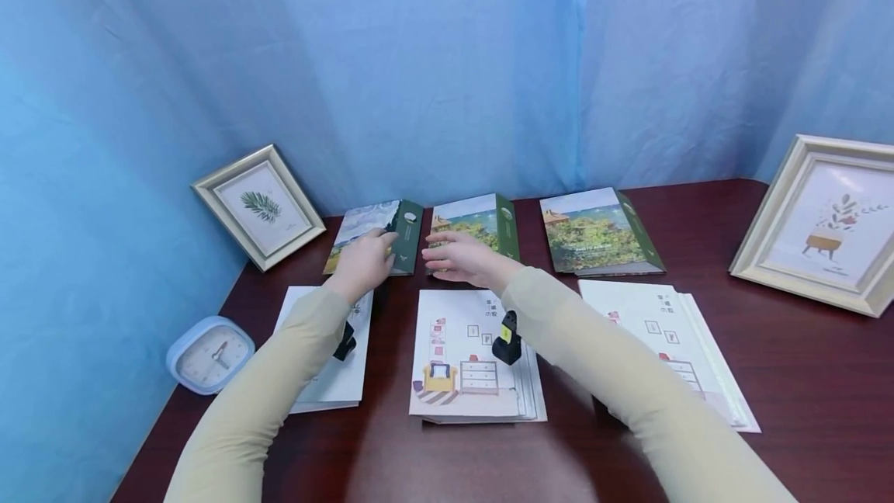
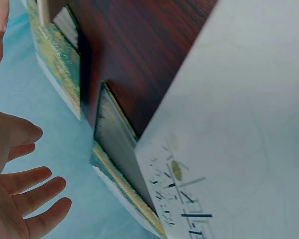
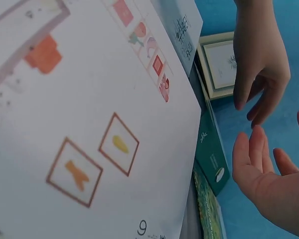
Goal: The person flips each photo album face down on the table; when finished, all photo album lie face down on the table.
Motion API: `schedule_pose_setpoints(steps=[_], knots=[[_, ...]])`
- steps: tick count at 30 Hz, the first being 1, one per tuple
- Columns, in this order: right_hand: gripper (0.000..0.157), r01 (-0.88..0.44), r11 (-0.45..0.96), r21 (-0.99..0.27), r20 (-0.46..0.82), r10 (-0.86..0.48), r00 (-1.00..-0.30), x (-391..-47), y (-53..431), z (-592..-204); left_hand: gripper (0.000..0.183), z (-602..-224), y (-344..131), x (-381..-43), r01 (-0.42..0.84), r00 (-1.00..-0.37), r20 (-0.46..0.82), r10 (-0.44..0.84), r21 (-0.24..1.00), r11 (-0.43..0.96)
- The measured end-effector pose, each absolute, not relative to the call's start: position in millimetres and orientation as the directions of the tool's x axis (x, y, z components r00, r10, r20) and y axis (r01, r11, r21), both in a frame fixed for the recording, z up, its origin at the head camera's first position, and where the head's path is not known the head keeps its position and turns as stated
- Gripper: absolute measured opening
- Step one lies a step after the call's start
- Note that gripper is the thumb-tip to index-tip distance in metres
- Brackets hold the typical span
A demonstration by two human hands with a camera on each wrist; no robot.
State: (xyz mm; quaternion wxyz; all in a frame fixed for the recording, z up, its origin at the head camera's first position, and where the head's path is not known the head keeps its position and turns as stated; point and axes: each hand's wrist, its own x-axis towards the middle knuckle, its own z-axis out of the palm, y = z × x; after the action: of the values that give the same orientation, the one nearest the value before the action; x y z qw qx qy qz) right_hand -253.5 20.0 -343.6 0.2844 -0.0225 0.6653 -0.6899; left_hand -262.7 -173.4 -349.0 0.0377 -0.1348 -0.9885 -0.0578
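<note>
My left hand (image 1: 365, 261) hovers in front of the left landscape-covered album (image 1: 407, 227), fingers loosely bent and holding nothing. To its right, my right hand (image 1: 464, 258) reaches inward with relaxed fingers, overlapping the middle landscape-covered album (image 1: 482, 216). The left wrist view shows spread fingers (image 2: 37, 196) with nothing between them. In the right wrist view the two hands face each other, apart. Below the hands lie a white booklet (image 1: 345, 379) on the left, partly hidden by the sleeve, and a white illustrated album (image 1: 454, 332) in the middle.
A third landscape album (image 1: 587, 231) and another white album (image 1: 670, 332) lie on the right. Picture frames stand at the left (image 1: 261, 208) and right (image 1: 824, 223). A blue clock (image 1: 211, 355) sits at the table's left edge. Blue curtain (image 1: 447, 60) hangs behind the dark table (image 1: 810, 379).
</note>
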Motion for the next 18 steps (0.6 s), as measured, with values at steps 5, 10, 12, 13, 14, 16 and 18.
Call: schedule_pose_setpoints(steps=[5,10,12,13,14,16,18], knots=[[0.052,0.347,0.102,-0.932,-0.354,-0.449,-0.820,-244,32,-340,0.038,-344,-174,-257,0.262,-0.964,0.098,0.248,0.189,0.946],[0.054,0.329,0.152,-0.932,-0.362,-0.463,-0.809,-229,48,-339,0.037,-341,-176,-249,0.236,-0.972,0.057,0.230,0.331,0.914],[0.054,0.308,0.184,-0.933,-0.359,-0.472,-0.805,-223,56,-338,0.037,-342,-177,-244,0.223,-0.974,0.038,0.225,0.369,0.902],[0.054,0.296,0.201,-0.934,-0.358,-0.476,-0.804,-219,60,-338,0.038,-342,-178,-242,0.220,-0.974,0.030,0.226,0.383,0.897],[0.054,0.287,0.216,-0.933,-0.357,-0.482,-0.800,-217,64,-339,0.038,-342,-178,-240,0.219,-0.973,0.020,0.230,0.397,0.891],[0.054,0.265,0.262,-0.928,-0.365,-0.485,-0.795,-211,72,-338,0.038,-342,-178,-234,0.213,-0.972,0.001,0.234,0.422,0.881],[0.055,0.249,0.312,-0.917,-0.378,-0.476,-0.794,-206,80,-338,0.039,-343,-177,-230,0.214,-0.969,-0.015,0.247,0.448,0.868]])
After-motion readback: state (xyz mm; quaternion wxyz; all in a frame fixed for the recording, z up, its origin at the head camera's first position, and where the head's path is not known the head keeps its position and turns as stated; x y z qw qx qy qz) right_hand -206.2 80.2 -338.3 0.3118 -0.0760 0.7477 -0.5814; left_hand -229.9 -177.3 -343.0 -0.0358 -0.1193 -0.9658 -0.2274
